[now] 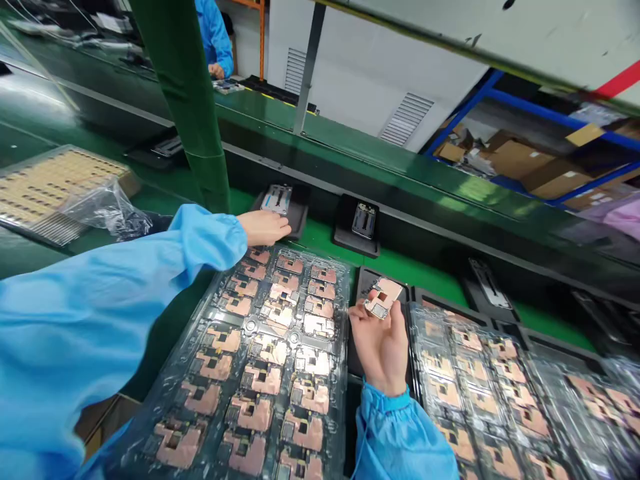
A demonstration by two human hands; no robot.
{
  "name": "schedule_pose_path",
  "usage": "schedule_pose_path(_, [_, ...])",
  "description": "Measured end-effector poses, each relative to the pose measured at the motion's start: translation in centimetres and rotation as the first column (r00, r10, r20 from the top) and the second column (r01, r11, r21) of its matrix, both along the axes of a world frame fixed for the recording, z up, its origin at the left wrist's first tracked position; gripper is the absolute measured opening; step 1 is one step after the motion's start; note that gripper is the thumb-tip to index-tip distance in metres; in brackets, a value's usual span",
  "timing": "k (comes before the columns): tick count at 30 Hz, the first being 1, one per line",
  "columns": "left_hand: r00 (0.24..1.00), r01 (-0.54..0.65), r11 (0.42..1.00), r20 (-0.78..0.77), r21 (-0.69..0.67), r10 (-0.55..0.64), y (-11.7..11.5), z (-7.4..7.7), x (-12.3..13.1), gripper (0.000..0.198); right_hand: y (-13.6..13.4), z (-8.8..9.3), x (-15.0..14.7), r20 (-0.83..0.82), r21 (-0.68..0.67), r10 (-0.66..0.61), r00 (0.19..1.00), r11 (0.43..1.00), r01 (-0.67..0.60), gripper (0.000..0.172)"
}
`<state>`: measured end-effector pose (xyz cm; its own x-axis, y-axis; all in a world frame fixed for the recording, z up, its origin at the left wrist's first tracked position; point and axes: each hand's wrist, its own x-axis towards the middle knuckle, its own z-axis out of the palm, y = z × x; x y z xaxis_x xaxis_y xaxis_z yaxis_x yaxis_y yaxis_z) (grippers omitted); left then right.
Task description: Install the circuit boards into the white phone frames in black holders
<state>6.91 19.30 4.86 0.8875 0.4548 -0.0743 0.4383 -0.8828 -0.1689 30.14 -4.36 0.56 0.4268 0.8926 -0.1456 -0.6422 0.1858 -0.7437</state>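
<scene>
My right hand [381,341] is closed on a small copper-coloured circuit board [383,297], held up between two clear trays. My left hand [262,227] reaches forward in a blue sleeve and rests its fingers on the near edge of a black fixture [295,215] that carries a silver phone frame [277,199]. Below my arms lies a clear plastic tray [235,373] filled with several copper-coloured boards. A second black fixture [345,233] with a phone frame [364,220] stands just to the right of the first.
More clear trays of boards [480,393] run to the right. A green post [187,100] rises by the conveyor [400,173]. A tray of small gold parts [45,187] and a plastic bag [107,210] lie at left. Another person in blue [215,37] works at the back.
</scene>
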Motion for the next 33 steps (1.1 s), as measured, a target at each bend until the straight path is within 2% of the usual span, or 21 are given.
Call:
schedule_pose_path(3, [0.977,0.209,0.978,0.03,0.001,-0.209,-7.6,1.0,-1.8,0.02,-0.3,0.4,0.4,0.097,0.001,-0.018,0.995,1.0,0.018,0.021])
schedule_pose_path(6, [0.915,0.394,0.919,0.101,-0.02,-0.39,-17.9,0.6,-3.9,0.014,-0.5,0.7,0.3,0.155,-0.015,-0.027,0.988,0.999,0.03,0.023])
schedule_pose_path(7, [0.893,0.409,0.913,0.2,0.011,-0.402,-21.3,0.1,-4.5,0.013,-0.6,0.8,0.2,0.153,-0.023,-0.034,0.988,0.999,0.037,0.024])
schedule_pose_path(8, [0.885,0.395,0.919,0.272,-0.007,-0.379,-24.5,-0.5,-4.9,0.013,-0.6,0.8,0.0,0.146,-0.032,-0.041,0.988,0.998,0.047,0.025])
schedule_pose_path(9, [0.886,0.382,0.923,0.303,-0.045,-0.352,-27.1,-1.2,-5.1,0.005,-0.6,0.8,-0.3,0.137,-0.044,-0.047,0.989,0.998,0.054,0.026])
schedule_pose_path(11, [0.896,0.352,0.928,0.333,-0.123,-0.295,-30.5,-2.3,-5.0,0.005,-0.5,0.7,-0.9,0.113,-0.068,-0.04,0.993,0.997,0.048,0.025])
schedule_pose_path(12, [0.905,0.334,0.928,0.333,-0.165,-0.266,-31.1,-2.6,-4.8,0.007,-0.5,0.6,-1.2,0.099,-0.076,-0.021,0.995,0.997,0.028,0.025])
schedule_pose_path(14, [0.904,0.311,0.921,0.373,-0.234,-0.21,-29.9,-2.8,-4.3,0.011,-0.5,0.4,-1.8,0.083,-0.081,0.036,0.996,0.996,-0.029,0.023])
schedule_pose_path(17, [0.827,0.269,0.939,0.552,-0.217,-0.109,-24.4,-2.5,-4.4,0.019,-0.6,0.2,-2.3,0.171,-0.104,0.106,0.98,0.991,-0.09,0.025])
schedule_pose_path(19, [0.811,0.121,0.972,0.585,-0.204,0.022,-20.7,-2.8,-4.7,0.025,-0.8,0.1,-2.6,0.291,-0.149,0.129,0.948,0.985,-0.088,0.031])
schedule_pose_path(21, [0.828,0.007,0.968,0.545,-0.253,0.136,-18.4,-3.7,-5.0,0.033,-1.0,0.0,-2.9,0.395,-0.18,0.151,0.906,0.98,-0.085,0.038])
schedule_pose_path(24, [0.844,0.003,0.938,0.504,-0.346,0.183,-17.5,-5.2,-4.9,0.038,-1.2,0.0,-3.4,0.521,-0.176,0.191,0.832,0.978,-0.115,0.038])
schedule_pose_path(26, [0.828,0.025,0.915,0.521,-0.402,0.207,-17.8,-5.5,-4.9,0.033,-1.1,0.1,-3.9,0.628,-0.178,0.219,0.747,0.975,-0.136,0.032])
schedule_pose_path(28, [0.808,0.09,0.882,0.552,-0.464,0.208,-18.3,-5.3,-5.3,0.025,-0.8,0.3,-4.5,0.777,-0.174,0.228,0.587,0.974,-0.148,0.026])
schedule_pose_path(29, [0.8,0.144,0.866,0.572,-0.479,0.183,-18.5,-4.9,-5.6,0.023,-0.6,0.4,-4.8,0.857,-0.158,0.217,0.468,0.974,-0.161,0.026])
schedule_pose_path(31, [0.779,0.267,0.85,0.621,-0.455,0.088,-19.0,-4.3,-6.6,0.021,0.0,0.5,-5.6,0.97,-0.121,0.164,0.177,0.965,-0.234,0.031])
schedule_pose_path(33, [0.752,0.336,0.856,0.659,-0.392,0.007,-19.7,-3.9,-7.6,0.028,0.4,0.6,-6.3,0.989,-0.14,0.114,-0.095,0.934,-0.329,0.037])
